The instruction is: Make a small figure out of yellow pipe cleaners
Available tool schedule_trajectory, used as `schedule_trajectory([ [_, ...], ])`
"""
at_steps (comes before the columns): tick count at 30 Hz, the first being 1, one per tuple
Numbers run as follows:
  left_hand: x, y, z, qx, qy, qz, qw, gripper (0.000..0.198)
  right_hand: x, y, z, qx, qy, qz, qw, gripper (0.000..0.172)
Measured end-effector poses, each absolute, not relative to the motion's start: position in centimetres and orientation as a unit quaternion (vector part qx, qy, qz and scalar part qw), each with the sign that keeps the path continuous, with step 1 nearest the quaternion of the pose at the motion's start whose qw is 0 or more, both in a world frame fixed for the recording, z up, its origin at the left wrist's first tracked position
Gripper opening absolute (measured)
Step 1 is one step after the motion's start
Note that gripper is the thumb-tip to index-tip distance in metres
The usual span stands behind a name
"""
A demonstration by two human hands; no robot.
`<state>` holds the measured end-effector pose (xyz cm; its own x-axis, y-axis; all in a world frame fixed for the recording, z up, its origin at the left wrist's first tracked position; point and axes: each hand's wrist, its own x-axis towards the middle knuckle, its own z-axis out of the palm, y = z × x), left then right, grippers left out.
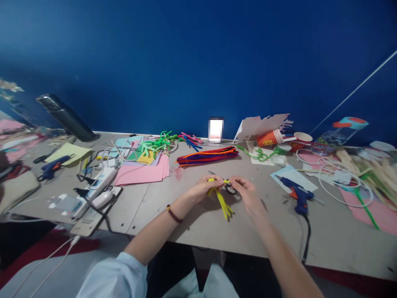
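Note:
Several yellow pipe cleaners hang as a bunch from my left hand, whose fingers pinch them near their upper end. My right hand is closed on a short yellow end that stretches across from the left hand. Both hands are close together above the table's front middle. Under and just behind them lies a pair of scissors with dark handles, partly hidden by the fingers. Beyond the hands rests a bundle of red, orange and purple pipe cleaners.
A blue glue gun lies at right, its cord over the front edge. To the left are pink paper, a power strip and a phone. Green pipe cleaners and paper cups are near the blue wall.

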<state>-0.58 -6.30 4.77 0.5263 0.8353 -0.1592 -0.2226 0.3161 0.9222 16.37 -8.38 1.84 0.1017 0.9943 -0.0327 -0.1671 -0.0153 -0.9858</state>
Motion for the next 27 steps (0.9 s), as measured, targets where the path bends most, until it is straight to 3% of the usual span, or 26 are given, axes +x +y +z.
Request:
schedule_trajectory([
  [6,-0.9,-6.4,5.0,0.496,0.32,0.328,0.738,0.025,16.4,-8.3,1.9,-0.492,-0.441,0.524,0.538,0.03],
  [15,-0.2,-6.9,4.8,0.528,0.363,0.315,0.7,0.022,16.2,-9.1,2.6,-0.49,-0.584,0.319,0.563,0.012],
  [27,-0.1,-5.9,3.2,0.418,0.344,0.405,0.737,0.029,16.1,-8.9,2.3,-0.432,-0.586,0.391,0.563,0.015],
])
